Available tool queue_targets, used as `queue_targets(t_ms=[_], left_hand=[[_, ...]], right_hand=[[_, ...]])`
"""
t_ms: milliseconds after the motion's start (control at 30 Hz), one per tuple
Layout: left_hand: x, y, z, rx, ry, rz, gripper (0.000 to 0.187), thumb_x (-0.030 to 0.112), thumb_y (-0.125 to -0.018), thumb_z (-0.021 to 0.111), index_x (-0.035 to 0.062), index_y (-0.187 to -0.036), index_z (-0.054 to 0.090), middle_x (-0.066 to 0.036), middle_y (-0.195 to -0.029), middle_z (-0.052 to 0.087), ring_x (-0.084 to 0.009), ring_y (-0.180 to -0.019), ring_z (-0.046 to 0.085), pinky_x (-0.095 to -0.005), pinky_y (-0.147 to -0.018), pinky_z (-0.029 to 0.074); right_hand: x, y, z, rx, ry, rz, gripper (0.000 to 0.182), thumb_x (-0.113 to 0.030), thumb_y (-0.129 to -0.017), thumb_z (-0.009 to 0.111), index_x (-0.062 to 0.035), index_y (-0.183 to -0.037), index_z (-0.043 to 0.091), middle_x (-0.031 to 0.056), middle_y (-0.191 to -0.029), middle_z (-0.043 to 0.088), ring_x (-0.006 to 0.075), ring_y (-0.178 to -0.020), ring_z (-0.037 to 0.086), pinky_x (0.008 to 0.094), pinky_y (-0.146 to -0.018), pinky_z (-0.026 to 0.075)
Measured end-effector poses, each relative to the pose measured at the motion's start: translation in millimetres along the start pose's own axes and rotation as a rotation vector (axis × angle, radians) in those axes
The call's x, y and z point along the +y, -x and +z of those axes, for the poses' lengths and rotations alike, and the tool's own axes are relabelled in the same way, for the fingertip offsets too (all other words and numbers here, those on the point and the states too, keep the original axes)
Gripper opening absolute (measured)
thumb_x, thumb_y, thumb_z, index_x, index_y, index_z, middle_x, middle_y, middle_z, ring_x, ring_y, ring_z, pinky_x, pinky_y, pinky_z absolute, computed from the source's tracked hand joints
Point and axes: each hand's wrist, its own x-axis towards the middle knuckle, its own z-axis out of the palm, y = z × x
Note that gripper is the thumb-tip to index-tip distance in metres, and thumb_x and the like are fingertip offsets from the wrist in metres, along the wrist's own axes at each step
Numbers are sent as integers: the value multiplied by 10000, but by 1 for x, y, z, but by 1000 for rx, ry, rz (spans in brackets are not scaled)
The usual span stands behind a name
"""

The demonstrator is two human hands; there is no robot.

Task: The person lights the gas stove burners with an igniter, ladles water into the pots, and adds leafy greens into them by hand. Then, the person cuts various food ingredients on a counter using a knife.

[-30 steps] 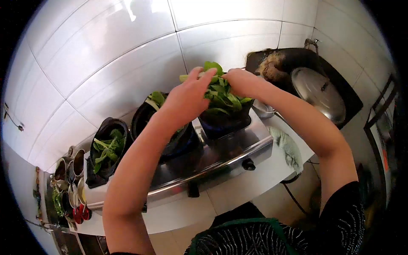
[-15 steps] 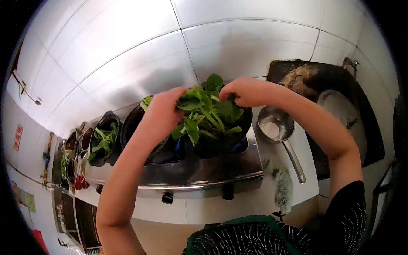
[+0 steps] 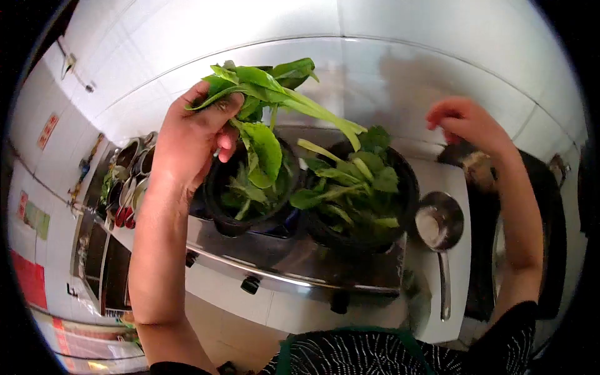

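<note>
My left hand (image 3: 203,125) is closed around a bunch of leafy greens (image 3: 262,150), raised above the left black pot (image 3: 215,209). The bunch's pale stems point right, and one broad leaf hangs toward that pot, which has greens inside. More greens (image 3: 356,181) fill the right black pot (image 3: 409,194), some standing above its rim. My right hand (image 3: 462,122) is up to the right of this pot, apart from it, with fingers loosely bent and nothing visible in them.
Both pots stand on a steel gas stove (image 3: 294,259) with black knobs. A small steel saucepan (image 3: 459,219) is to the right, its handle toward me. Several containers and red-handled ladles (image 3: 128,209) are at the left. A tiled wall (image 3: 400,81) rises behind.
My left hand has lifted a bunch of greens from the right pot and carried it up and left. My right hand has left the greens and moved right. The view has shifted.
</note>
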Motion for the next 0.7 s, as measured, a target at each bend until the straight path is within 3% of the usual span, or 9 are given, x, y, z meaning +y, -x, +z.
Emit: queue_targets(t_ms=[133,233,433,567,700], left_hand=[[1,-7,-52,83,3,19,208,45,-813,549,-34,-1003,520,-38,-643,503,-82,-427,432,-216,-359,332],[-10,-7,-84,189,-26,-20,336,17,-818,515,-23,-1148,464,-56,-675,534,-103,-423,457,-225,-350,338],[-34,-9,-110,222,-80,-49,316,47,-812,503,14,-1125,480,-32,-678,548,-69,-397,436,-192,-331,340],[-40,-1,-112,300,-163,-22,361,122,-783,530,3,-1118,467,-44,-727,576,-50,-386,430,-162,-316,325],[-55,12,-124,420,-168,-12,321,122,-838,433,10,-1137,461,-48,-860,586,-48,-478,481,-140,-339,332]], right_hand=[[-6,2,-17,50,-13,97,151,-60,-761,512,-12,-886,583,49,-759,601,89,-556,526,223,-488,439],[-6,-5,-27,61,0,207,157,-47,-764,520,-7,-906,574,62,-763,605,91,-557,530,222,-489,441],[6,-26,-32,-23,-29,346,166,-65,-781,540,3,-930,567,72,-785,615,100,-573,549,229,-517,454],[45,-48,-23,-202,-9,417,218,-106,-784,565,0,-974,571,69,-811,622,111,-592,563,241,-541,468],[108,-82,-3,-387,-32,342,229,-115,-791,542,13,-978,571,72,-818,624,128,-626,575,261,-581,484]])
